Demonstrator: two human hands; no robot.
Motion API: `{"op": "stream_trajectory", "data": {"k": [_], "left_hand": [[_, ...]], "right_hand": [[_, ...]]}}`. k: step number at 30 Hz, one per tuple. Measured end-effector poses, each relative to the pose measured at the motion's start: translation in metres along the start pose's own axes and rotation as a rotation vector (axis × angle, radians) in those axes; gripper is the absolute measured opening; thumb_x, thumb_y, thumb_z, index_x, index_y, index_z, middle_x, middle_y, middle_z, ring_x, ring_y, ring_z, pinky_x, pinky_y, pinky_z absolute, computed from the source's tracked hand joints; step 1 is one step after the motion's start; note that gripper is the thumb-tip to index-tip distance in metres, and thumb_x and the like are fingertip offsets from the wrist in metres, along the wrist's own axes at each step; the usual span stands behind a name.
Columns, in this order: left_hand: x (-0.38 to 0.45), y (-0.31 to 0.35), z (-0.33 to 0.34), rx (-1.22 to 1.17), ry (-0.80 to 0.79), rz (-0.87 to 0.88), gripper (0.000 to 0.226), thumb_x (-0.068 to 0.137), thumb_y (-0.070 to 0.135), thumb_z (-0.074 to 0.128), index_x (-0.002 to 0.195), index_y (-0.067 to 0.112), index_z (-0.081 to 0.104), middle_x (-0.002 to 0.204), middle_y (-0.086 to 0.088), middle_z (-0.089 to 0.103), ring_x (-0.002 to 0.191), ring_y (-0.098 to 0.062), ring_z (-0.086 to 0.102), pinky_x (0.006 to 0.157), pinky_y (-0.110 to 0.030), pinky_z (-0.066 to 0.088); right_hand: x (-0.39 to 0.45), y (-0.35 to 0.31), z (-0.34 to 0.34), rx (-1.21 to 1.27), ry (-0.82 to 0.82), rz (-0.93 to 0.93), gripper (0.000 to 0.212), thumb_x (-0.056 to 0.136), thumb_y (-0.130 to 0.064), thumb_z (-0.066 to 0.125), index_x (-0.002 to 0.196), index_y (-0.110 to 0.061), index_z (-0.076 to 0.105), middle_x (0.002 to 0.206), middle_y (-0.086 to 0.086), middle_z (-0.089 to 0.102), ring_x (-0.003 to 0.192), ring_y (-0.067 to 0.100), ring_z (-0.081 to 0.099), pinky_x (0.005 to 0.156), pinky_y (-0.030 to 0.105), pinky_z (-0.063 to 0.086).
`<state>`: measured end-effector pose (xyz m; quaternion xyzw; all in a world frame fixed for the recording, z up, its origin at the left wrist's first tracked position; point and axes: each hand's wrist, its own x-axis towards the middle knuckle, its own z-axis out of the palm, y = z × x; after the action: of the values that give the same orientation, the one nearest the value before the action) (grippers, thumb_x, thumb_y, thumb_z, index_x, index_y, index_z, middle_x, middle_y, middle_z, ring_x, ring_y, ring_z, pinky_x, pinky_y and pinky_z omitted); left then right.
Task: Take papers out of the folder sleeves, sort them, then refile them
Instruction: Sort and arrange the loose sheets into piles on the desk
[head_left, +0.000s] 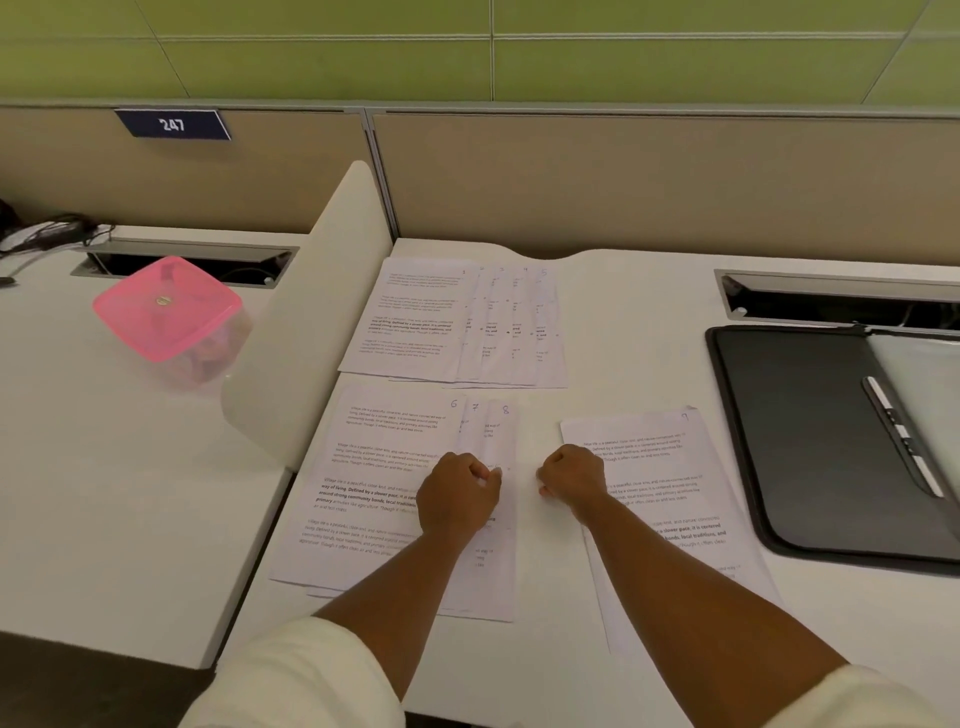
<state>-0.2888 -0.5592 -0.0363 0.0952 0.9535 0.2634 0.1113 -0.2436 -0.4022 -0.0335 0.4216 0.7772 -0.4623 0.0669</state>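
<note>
Two rows of numbered papers (452, 322) fan across the counter (623, 312); the left hand (457, 496) pinches sheet 8 (501, 457), the right hand (571, 475) curls, apparently empty. Sheet 9 (660, 493), at three o'clock, best slides in overlapping evenly.

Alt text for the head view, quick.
Both hands, left hand and right hand, rest curled on numbered pages spread in overlapping rows on a white desk; the left pinches page 8. An open black folder lies right.

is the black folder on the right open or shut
Open: the black folder lies flat, its inner cover bared, with a clear sleeve and the spine clip showing.
</note>
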Motion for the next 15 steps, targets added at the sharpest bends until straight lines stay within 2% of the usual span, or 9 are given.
{"op": "stream_trajectory", "data": {"k": [3,7,10,13,15], "left_hand": [[0.000,0.018,0.006,-0.005,-0.078,-0.013,0.023,0.091,0.050,0.061,0.084,0.028,0.066,0.080,0.013,0.067,0.076,-0.010,0.064,0.068,-0.024,0.049],[-0.002,0.041,0.018,-0.053,-0.189,-0.023,0.024,0.094,0.043,0.060,0.084,0.023,0.068,0.083,0.007,0.070,0.075,-0.011,0.062,0.068,-0.022,0.043],[-0.004,0.056,0.028,-0.117,-0.272,-0.030,0.020,0.092,0.039,0.062,0.081,0.023,0.069,0.082,0.007,0.070,0.074,-0.010,0.060,0.070,-0.021,0.044],[-0.007,0.070,0.041,-0.205,-0.382,-0.080,0.024,0.088,0.035,0.063,0.068,0.020,0.062,0.066,-0.002,0.063,0.063,-0.016,0.059,0.066,-0.024,0.048],[-0.008,0.078,0.048,-0.296,-0.440,-0.166,0.024,0.083,0.035,0.066,0.070,0.014,0.066,0.074,-0.009,0.072,0.071,-0.021,0.070,0.076,-0.031,0.058]], "right_hand": [[0.003,0.012,-0.020,-0.031,0.079,-0.028,0.010,0.077,-0.007,0.055,0.080,-0.015,0.061,0.090,0.002,0.067,0.088,0.023,0.065,0.079,0.038,0.057],[0.003,0.029,-0.047,-0.106,0.158,-0.047,0.024,0.082,-0.013,0.058,0.105,-0.015,0.064,0.104,0.001,0.064,0.097,0.021,0.061,0.080,0.034,0.053],[0.004,0.044,-0.065,-0.240,0.238,-0.030,0.029,0.086,-0.018,0.058,0.114,-0.014,0.062,0.115,0.004,0.059,0.108,0.023,0.055,0.090,0.038,0.049],[0.002,0.057,-0.081,-0.320,0.302,0.028,0.030,0.089,-0.021,0.057,0.119,-0.016,0.059,0.118,0.003,0.056,0.112,0.023,0.051,0.096,0.039,0.044],[0.001,0.065,-0.086,-0.322,0.302,0.056,0.028,0.090,-0.022,0.057,0.117,-0.016,0.059,0.117,0.002,0.056,0.111,0.023,0.051,0.098,0.041,0.043]]}}
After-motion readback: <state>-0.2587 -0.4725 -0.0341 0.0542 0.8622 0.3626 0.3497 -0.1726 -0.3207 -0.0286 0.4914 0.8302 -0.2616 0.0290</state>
